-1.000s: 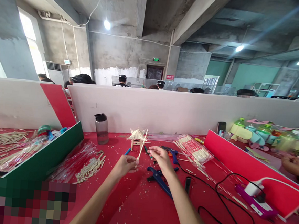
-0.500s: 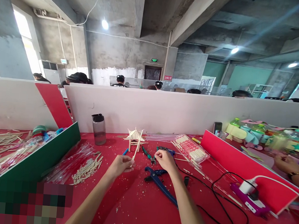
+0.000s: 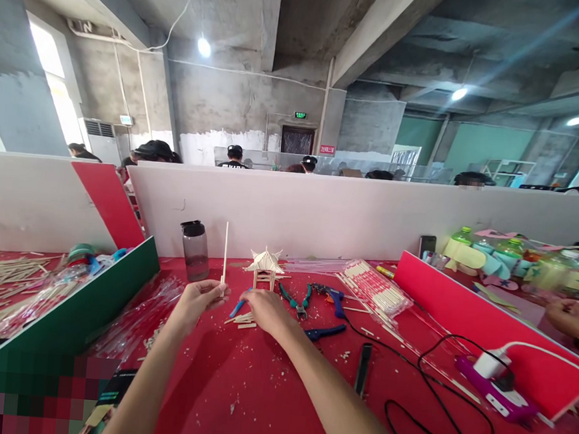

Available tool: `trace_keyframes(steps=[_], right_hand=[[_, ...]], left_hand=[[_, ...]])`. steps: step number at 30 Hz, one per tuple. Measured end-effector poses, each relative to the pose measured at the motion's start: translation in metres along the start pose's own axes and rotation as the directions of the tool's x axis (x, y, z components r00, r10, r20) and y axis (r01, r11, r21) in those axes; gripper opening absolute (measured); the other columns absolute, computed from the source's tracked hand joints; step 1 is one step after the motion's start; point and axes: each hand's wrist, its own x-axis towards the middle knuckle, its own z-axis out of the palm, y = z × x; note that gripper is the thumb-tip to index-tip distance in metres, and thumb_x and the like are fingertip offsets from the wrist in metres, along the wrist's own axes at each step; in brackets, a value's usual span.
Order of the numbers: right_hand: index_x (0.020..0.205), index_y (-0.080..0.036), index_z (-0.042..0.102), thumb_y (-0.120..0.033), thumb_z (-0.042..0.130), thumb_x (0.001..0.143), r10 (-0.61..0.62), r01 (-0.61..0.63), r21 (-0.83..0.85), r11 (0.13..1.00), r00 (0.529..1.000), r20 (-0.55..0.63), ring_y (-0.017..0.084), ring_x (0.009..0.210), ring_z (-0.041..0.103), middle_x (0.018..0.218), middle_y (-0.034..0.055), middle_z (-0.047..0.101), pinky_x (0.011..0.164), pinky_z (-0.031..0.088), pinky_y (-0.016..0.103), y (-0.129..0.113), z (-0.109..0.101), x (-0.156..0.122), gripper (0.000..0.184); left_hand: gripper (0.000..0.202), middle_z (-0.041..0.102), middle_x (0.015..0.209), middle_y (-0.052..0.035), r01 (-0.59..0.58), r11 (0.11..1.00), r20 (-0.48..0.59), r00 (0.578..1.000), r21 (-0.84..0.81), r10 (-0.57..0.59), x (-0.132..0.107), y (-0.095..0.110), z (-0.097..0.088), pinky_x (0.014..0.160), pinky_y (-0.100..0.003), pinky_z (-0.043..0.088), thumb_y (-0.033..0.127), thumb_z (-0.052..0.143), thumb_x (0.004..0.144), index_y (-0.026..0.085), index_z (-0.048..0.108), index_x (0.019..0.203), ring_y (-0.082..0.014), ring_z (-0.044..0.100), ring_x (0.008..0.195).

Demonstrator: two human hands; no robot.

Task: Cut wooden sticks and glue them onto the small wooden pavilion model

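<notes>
My left hand [image 3: 203, 298] pinches a thin wooden stick [image 3: 225, 252] that stands upright, left of a small pavilion model [image 3: 266, 263] built of sticks. My right hand [image 3: 266, 309] is low over the table in front of the model, with its fingers bent down. Its fingertips are largely hidden beside a blue pen-like tool [image 3: 235, 308], and whether it grips anything there I cannot make out. Short cut sticks [image 3: 245, 320] lie just below that hand. Green-handled pliers [image 3: 298, 305] and a blue-handled cutter [image 3: 326, 331], partly behind my forearm, lie to the right.
A dark bottle [image 3: 194, 253] stands at the back left. Rightward lie a blue glue gun [image 3: 335, 302], bagged sticks [image 3: 377, 287], a black knife-like tool [image 3: 363, 370] and a looping cable. Green [image 3: 82, 301] and red [image 3: 486, 319] dividers flank the table. A co-worker's hand [image 3: 569, 319] is at far right.
My left hand has moved left and turned its stick upright, away from the model. My right hand has come left from beside the pliers to the short sticks and blue tool.
</notes>
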Motion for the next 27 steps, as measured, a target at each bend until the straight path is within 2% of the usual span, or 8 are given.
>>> trace_keyframes(steps=[3, 7, 11, 15, 18, 22, 24, 27], right_hand=[[0.097, -0.022, 0.07, -0.002, 0.054, 0.083, -0.08, 0.086, -0.074, 0.994, 0.993, 0.082, 0.021, 0.086, 0.065, 0.093, 0.0062, 0.072, 0.07, 0.045, 0.026, -0.006, 0.016, 0.028, 0.029], [0.077, -0.019, 0.067, -0.005, 0.062, 0.081, -0.191, 0.217, -0.112, 0.97, 0.96, 0.206, 0.021, 0.085, 0.06, 0.078, 0.0037, 0.068, 0.064, 0.041, 0.023, 0.0, 0.037, 0.043, 0.015], [0.091, -0.019, 0.066, -0.01, 0.057, 0.089, -0.254, 0.278, -0.147, 0.949, 0.954, 0.161, 0.021, 0.093, 0.057, 0.092, 0.0049, 0.068, 0.072, 0.042, 0.025, 0.003, 0.044, 0.044, 0.012], [0.113, -0.018, 0.056, -0.01, 0.05, 0.094, -0.331, 0.331, -0.148, 0.932, 0.943, 0.025, 0.021, 0.099, 0.055, 0.108, 0.0076, 0.063, 0.085, 0.042, 0.031, -0.008, 0.027, 0.036, 0.021], [0.113, -0.017, 0.052, -0.01, 0.044, 0.097, -0.332, 0.328, -0.08, 0.941, 0.941, -0.057, 0.019, 0.096, 0.056, 0.108, 0.0074, 0.06, 0.086, 0.041, 0.03, -0.018, 0.004, 0.019, 0.019], [0.106, -0.017, 0.054, -0.017, 0.044, 0.099, -0.258, 0.258, -0.009, 0.966, 0.966, -0.033, 0.019, 0.09, 0.058, 0.1, 0.0075, 0.063, 0.078, 0.042, 0.028, -0.026, -0.018, -0.014, 0.012], [0.098, -0.018, 0.058, -0.024, 0.046, 0.1, -0.231, 0.232, -0.025, 0.972, 0.973, 0.027, 0.021, 0.09, 0.061, 0.092, 0.0073, 0.067, 0.076, 0.043, 0.028, -0.026, -0.021, -0.031, 0.014], [0.102, -0.02, 0.062, -0.029, 0.046, 0.1, -0.162, 0.172, -0.083, 0.982, 0.98, 0.113, 0.022, 0.084, 0.066, 0.091, 0.0076, 0.071, 0.069, 0.043, 0.028, -0.025, -0.014, -0.05, 0.018]], left_hand=[[0.044, 0.071, 0.072, -0.0021, -0.005, 1.0, -0.004, 1.0, -0.019, 0.005, 0.0, -0.002, -0.002, 0.072, -0.024, 0.056, 0.047, 0.088, 0.054, 0.013, 0.072, 0.077, -0.0136, 0.066, 0.067], [0.043, 0.071, 0.074, -0.0035, -0.01, 1.0, 0.002, 1.0, -0.011, 0.01, 0.002, -0.007, -0.002, 0.074, -0.026, 0.056, 0.049, 0.086, 0.056, 0.014, 0.071, 0.076, -0.0167, 0.068, 0.072], [0.044, 0.071, 0.073, -0.0027, -0.03, 0.999, -0.004, 1.0, -0.017, 0.03, 0.001, -0.006, -0.002, 0.072, -0.025, 0.055, 0.05, 0.085, 0.056, 0.013, 0.07, 0.076, -0.016, 0.067, 0.071], [0.044, 0.072, 0.075, -0.0045, -0.044, 0.998, -0.018, 0.999, -0.044, 0.043, 0.0, 0.0, -0.006, 0.073, -0.025, 0.055, 0.048, 0.085, 0.058, 0.012, 0.072, 0.079, -0.0168, 0.068, 0.073], [0.044, 0.072, 0.077, -0.0044, -0.075, 0.995, -0.055, 0.996, -0.072, 0.071, 0.0, 0.002, -0.011, 0.072, -0.022, 0.055, 0.046, 0.086, 0.059, 0.012, 0.073, 0.082, -0.0155, 0.068, 0.074], [0.041, 0.071, 0.077, -0.0027, -0.081, 0.993, -0.056, 0.995, -0.081, 0.077, 0.001, 0.002, -0.014, 0.07, -0.02, 0.054, 0.044, 0.087, 0.059, 0.014, 0.073, 0.082, -0.0127, 0.066, 0.071], [0.041, 0.072, 0.076, -0.0033, -0.054, 0.996, -0.037, 0.998, -0.069, 0.052, -0.001, 0.0, -0.011, 0.072, -0.021, 0.055, 0.045, 0.087, 0.059, 0.014, 0.074, 0.082, -0.0137, 0.067, 0.072], [0.041, 0.072, 0.076, -0.0033, 0.007, 0.999, -0.008, 1.0, -0.048, -0.007, -0.006, -0.006, -0.005, 0.073, -0.023, 0.055, 0.046, 0.087, 0.058, 0.014, 0.073, 0.081, -0.0142, 0.067, 0.071]])
